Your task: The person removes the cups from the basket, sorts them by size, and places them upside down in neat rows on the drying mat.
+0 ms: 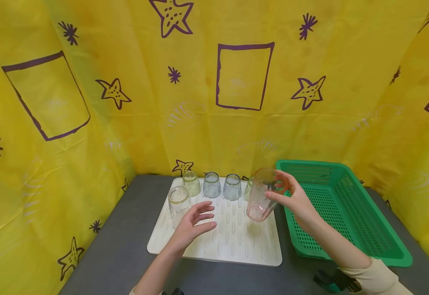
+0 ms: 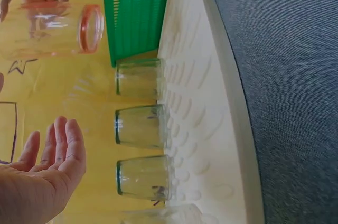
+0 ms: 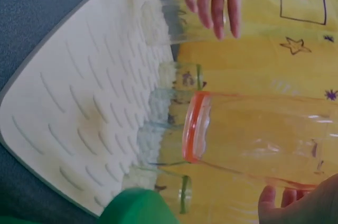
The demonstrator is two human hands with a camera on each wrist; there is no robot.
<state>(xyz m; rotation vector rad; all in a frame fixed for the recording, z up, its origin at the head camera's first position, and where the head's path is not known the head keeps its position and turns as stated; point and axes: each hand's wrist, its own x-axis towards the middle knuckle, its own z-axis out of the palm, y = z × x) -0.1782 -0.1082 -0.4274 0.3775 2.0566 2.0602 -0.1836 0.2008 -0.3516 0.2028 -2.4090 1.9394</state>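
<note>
My right hand point(image 1: 298, 198) grips a tall pink-tinted glass point(image 1: 260, 203) near its upper end, thumb on one side and fingers on the other. The glass hangs tilted above the right part of a white ridged drying mat point(image 1: 233, 246). With fingers spread and loosely bent, my left hand point(image 1: 191, 227) hovers over the mat's left side and holds nothing. Close to it stands a tall clear glass point(image 1: 179, 200), partly hidden by that hand. Along the mat's back edge are a short green glass point(image 1: 191, 184), two bluish glasses point(image 1: 212, 185) and another green glass point(image 1: 249, 189), partly behind the pink one.
A green perforated plastic basket point(image 1: 351, 223) stands right of the mat, beneath my right forearm. The grey tabletop point(image 1: 118, 246) extends around the mat. Behind it hangs a yellow curtain point(image 1: 196, 135) with purple stars and squares.
</note>
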